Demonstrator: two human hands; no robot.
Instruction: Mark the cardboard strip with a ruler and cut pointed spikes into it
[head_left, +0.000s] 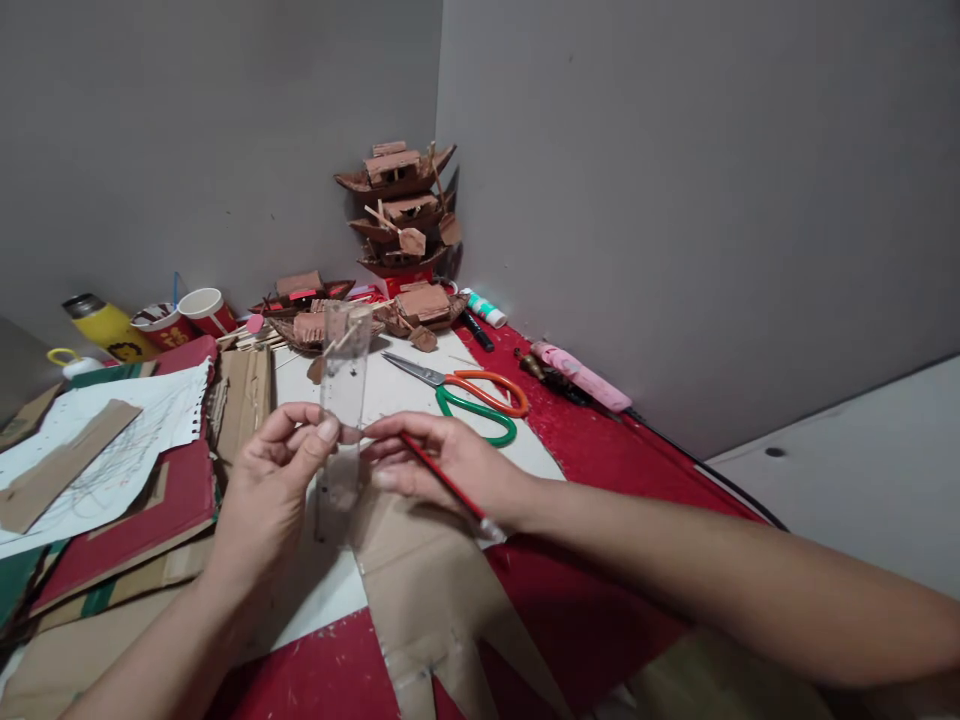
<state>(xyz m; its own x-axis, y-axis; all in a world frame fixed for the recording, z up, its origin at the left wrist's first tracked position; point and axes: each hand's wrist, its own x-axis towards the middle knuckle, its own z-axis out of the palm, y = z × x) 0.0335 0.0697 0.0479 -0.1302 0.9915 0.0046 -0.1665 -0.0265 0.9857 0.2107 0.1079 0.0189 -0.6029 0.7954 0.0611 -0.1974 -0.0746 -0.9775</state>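
Note:
In the head view, my left hand (277, 480) is closed on a clear ruler (345, 385), thumb and fingers pinching it near its middle. The ruler stands roughly upright above the table. My right hand (442, 465) holds a red pencil (446, 478) across the palm, its pale end pointing down toward the wrist. The right fingertips touch or nearly touch the ruler's right edge. Below both hands lies a piece of cut brown cardboard (420, 570) with pointed notches. Scissors (450, 385) with one orange and one green handle rest just beyond my right hand.
Small brown model boats (397, 180) are stacked in the corner, with more boats (424, 305) before them. A pink-handled tool (581, 375) lies at right. Paper cups (206, 312), a yellow bottle (112, 328), drawn paper (161, 440) and cardboard sheets (112, 630) fill the left. Red cloth (600, 450) covers the table.

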